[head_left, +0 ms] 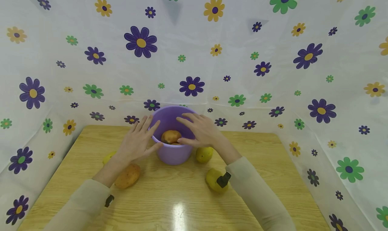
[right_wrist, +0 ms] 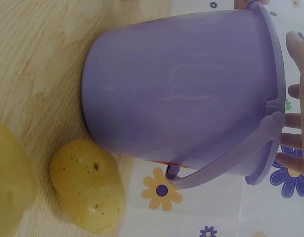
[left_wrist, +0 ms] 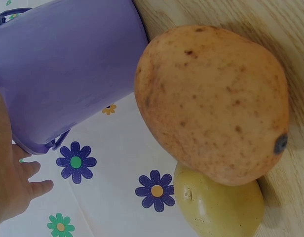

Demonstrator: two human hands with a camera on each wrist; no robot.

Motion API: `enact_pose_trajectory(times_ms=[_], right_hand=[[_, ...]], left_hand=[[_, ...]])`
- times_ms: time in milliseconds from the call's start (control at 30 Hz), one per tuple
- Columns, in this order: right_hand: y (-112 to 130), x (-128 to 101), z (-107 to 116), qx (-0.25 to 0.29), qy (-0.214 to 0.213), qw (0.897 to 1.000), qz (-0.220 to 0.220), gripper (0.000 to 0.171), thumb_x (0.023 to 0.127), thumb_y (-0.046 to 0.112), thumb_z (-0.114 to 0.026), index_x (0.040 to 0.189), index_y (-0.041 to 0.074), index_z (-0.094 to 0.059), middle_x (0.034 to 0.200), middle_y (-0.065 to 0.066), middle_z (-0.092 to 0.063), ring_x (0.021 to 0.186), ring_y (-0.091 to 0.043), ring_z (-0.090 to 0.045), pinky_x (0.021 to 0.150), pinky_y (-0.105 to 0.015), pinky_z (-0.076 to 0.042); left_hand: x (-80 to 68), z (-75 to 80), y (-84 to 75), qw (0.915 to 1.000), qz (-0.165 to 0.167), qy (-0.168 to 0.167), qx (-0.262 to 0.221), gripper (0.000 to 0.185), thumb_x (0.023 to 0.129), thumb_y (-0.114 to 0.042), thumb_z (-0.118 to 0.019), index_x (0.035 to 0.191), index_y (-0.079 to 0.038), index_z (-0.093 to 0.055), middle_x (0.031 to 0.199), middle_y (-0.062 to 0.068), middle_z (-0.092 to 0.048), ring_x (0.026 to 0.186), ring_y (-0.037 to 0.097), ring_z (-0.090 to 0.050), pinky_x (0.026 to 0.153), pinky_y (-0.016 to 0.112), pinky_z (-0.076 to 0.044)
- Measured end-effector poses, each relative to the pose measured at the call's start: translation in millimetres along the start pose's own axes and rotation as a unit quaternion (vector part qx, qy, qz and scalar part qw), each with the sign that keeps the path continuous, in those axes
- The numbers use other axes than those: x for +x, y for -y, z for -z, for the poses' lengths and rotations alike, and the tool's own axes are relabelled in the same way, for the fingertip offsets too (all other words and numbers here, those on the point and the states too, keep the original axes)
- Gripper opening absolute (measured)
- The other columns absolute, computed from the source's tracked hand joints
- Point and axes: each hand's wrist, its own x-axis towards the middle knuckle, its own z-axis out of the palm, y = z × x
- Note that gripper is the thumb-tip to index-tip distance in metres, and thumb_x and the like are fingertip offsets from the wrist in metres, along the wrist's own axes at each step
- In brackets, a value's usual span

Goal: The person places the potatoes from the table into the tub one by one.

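With the left hand (head_left: 136, 142) and the right hand (head_left: 203, 130) held out at either side of it, a purple bucket (head_left: 174, 155) stands upright on the wooden table (head_left: 151, 200), near the far edge. Both hands have their fingers stretched and spread, curled round nothing; whether any fingertip touches the rim, I cannot tell.

Inside the bucket lies a brown potato (head_left: 171, 136), with a sliver of something beneath it too hidden to name. By the left forearm, another brown potato (head_left: 128, 176) lies on the table, and a yellow potato (head_left: 108, 156) shows partly behind the arm. On the right, one yellow potato (head_left: 204, 155) sits just beside the bucket and another (head_left: 213, 180) lies nearer the right sleeve (head_left: 257, 190).

The bucket looks like moulded plastic, so it is probably light and stiff, with the potato adding weight low down. Its smooth wall narrows towards the base and may slip between flat palms; fingers hooked under the lip on opposite sides, or the handle (right_wrist: 231, 153) hanging against the wall, should hold better. The potatoes look firm and rounded, likely to roll, and best taken with the whole hand round the middle.
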Motion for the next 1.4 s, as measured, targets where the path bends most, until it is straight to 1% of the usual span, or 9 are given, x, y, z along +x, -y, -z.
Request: enact_pose_trajectory(times_ms=[100,200,333,400,467,667,967,1200,1400], right_hand=[[-0.8,-4.0,-0.6,0.0,-0.012,1.0,0.006,0.083,0.093,0.069,-0.061,0.158,0.019,-0.049,0.158,-0.015,-0.055,0.141,-0.039,-0.06,0.108,-0.055,-0.057],[-0.9,-8.2,-0.1,0.007,-0.025,1.0,0.013,0.085,0.094,0.071,-0.057,0.159,0.017,-0.048,0.159,-0.016,-0.054,0.141,-0.039,-0.059,0.11,-0.056,-0.056],[-0.2,-13.6,0.5,0.007,-0.037,0.999,0.018,0.093,0.098,0.084,-0.028,0.159,0.016,-0.048,0.159,-0.017,-0.054,0.142,-0.04,-0.058,0.111,-0.058,-0.054],[0.3,-16.4,0.5,-0.002,-0.042,0.999,0.019,0.103,0.095,0.089,-0.013,0.158,0.016,-0.048,0.159,-0.018,-0.054,0.142,-0.041,-0.058,0.111,-0.058,-0.054],[0.6,-19.0,0.7,-0.009,-0.047,0.999,0.02,0.108,0.093,0.09,-0.005,0.158,0.016,-0.049,0.158,-0.018,-0.054,0.141,-0.042,-0.059,0.111,-0.058,-0.054],[0.6,-28.4,1.5,-0.023,-0.058,0.998,0.019,0.108,0.093,0.09,-0.005,0.158,0.015,-0.049,0.159,-0.018,-0.053,0.14,-0.042,-0.059,0.112,-0.058,-0.053],[1.2,-45.5,2.6,-0.017,-0.073,0.997,0.012,0.108,0.094,0.089,-0.007,0.157,0.013,-0.049,0.161,-0.019,-0.051,0.144,-0.041,-0.056,0.117,-0.057,-0.05],[1.9,-58.9,2.1,-0.024,-0.089,0.996,0.019,0.104,0.097,0.086,-0.01,0.155,0.011,-0.052,0.158,-0.02,-0.054,0.142,-0.041,-0.056,0.114,-0.057,-0.052],[4.0,-73.2,1.4,-0.016,-0.082,0.996,0.014,0.102,0.098,0.086,-0.012,0.157,0.011,-0.05,0.16,-0.02,-0.052,0.144,-0.04,-0.055,0.115,-0.059,-0.051]], left_hand=[[0.4,0.1,0.0,1.0,0.002,0.003,0.0,0.088,0.102,-0.068,-0.047,0.169,-0.014,-0.026,0.177,0.02,-0.017,0.165,0.042,-0.016,0.133,0.062,-0.023],[0.6,0.6,-0.2,1.0,0.002,0.003,0.002,0.089,0.102,-0.071,-0.044,0.169,-0.014,-0.026,0.177,0.02,-0.017,0.165,0.042,-0.017,0.133,0.062,-0.022],[0.8,2.0,-0.9,1.0,0.002,0.003,0.001,0.09,0.102,-0.071,-0.044,0.169,-0.014,-0.026,0.177,0.02,-0.017,0.165,0.042,-0.017,0.133,0.062,-0.022],[1.1,2.0,-1.1,1.0,0.003,0.004,0.001,0.09,0.102,-0.071,-0.045,0.169,-0.014,-0.026,0.177,0.02,-0.017,0.165,0.041,-0.017,0.133,0.062,-0.023],[1.2,2.1,-1.1,1.0,0.004,0.007,0.001,0.089,0.102,-0.07,-0.047,0.169,-0.014,-0.026,0.177,0.02,-0.017,0.165,0.041,-0.016,0.133,0.062,-0.022],[1.9,2.0,-1.3,0.9999,0.004,0.01,0.002,0.089,0.101,-0.066,-0.051,0.169,-0.014,-0.026,0.178,0.02,-0.016,0.166,0.041,-0.016,0.133,0.062,-0.023],[1.6,0.3,-0.2,1.0,0.006,0.008,0.0,0.09,0.101,-0.068,-0.051,0.169,-0.015,-0.026,0.178,0.019,-0.015,0.166,0.041,-0.015,0.132,0.063,-0.023],[1.2,-0.1,0.3,0.9999,0.008,0.009,-0.004,0.09,0.101,-0.068,-0.051,0.169,-0.014,-0.025,0.178,0.019,-0.014,0.166,0.041,-0.015,0.132,0.063,-0.022],[0.8,-0.3,0.4,0.9999,0.008,0.011,-0.002,0.09,0.101,-0.068,-0.05,0.169,-0.015,-0.024,0.178,0.019,-0.013,0.166,0.041,-0.014,0.133,0.063,-0.022]])
